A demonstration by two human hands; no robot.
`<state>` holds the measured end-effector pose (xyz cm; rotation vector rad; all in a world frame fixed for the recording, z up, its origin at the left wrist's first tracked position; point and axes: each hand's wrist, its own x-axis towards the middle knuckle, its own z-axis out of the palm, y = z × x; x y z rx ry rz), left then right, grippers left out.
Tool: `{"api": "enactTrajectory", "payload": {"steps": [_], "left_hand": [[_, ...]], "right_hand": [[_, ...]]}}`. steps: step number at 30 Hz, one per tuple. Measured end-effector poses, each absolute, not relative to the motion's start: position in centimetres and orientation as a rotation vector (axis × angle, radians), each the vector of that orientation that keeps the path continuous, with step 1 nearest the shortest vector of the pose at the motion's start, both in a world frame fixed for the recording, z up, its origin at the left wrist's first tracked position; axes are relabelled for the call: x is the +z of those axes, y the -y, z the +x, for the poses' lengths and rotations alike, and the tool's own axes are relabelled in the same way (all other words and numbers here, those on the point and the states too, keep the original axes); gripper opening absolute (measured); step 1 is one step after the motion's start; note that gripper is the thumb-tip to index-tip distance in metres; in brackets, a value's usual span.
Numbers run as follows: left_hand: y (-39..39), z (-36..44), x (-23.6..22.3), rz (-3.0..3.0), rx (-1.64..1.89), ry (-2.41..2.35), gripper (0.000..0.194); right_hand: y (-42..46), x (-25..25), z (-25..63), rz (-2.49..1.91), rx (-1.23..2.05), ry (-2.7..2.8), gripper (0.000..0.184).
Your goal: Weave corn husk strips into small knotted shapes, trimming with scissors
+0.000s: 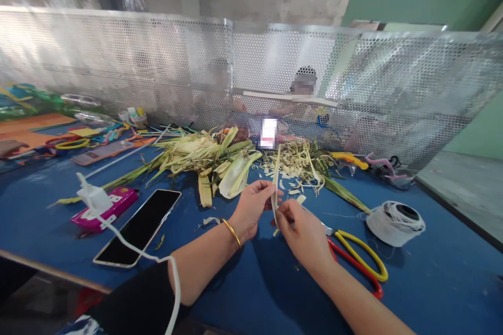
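Between both hands stands a narrow, pale strip of corn husk (276,172), roughly upright. My left hand (253,207) pinches it at mid-length, with a gold bangle on the wrist. Lower down on the strip, my right hand (298,225) is closed on it, thumb and fingers together. Beside my right forearm lie scissors (363,267) with one yellow and one red handle, their blades partly hidden by the hand. A pile of corn husks (196,152) lies beyond my left hand, and small husk scraps (301,162) are scattered beyond the right.
A spool of white thread (396,224) stands at right. At left are a phone (139,227), a magenta packet (106,209) and a white charger (94,196) whose cable crosses my left arm. A perforated metal screen (157,68) closes off the table's back, with people behind it.
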<state>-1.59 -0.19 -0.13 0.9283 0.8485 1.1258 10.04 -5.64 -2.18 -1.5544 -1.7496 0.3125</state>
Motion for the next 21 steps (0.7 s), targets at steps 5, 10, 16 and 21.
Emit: {"api": "enactTrajectory", "payload": {"steps": [5,10,16,21], "left_hand": [[0.3,-1.5,-0.2,1.099,1.176,-0.895,0.015],[0.7,-1.5,-0.5,1.548,1.112,-0.946,0.014],[0.6,-1.8,-0.5,1.746,0.947,-0.895,0.023],[0.8,-1.7,-0.4,1.701,0.880,-0.832,0.022]], "right_hand": [[5.3,-1.7,10.5,-1.490,0.303,1.681,0.018],[4.3,-0.8,11.8,-1.357,0.652,1.248,0.030],[4.2,-0.3,12.1,-1.261,0.854,1.081,0.022],[4.0,-0.5,12.0,-1.252,0.864,1.034,0.025]]}}
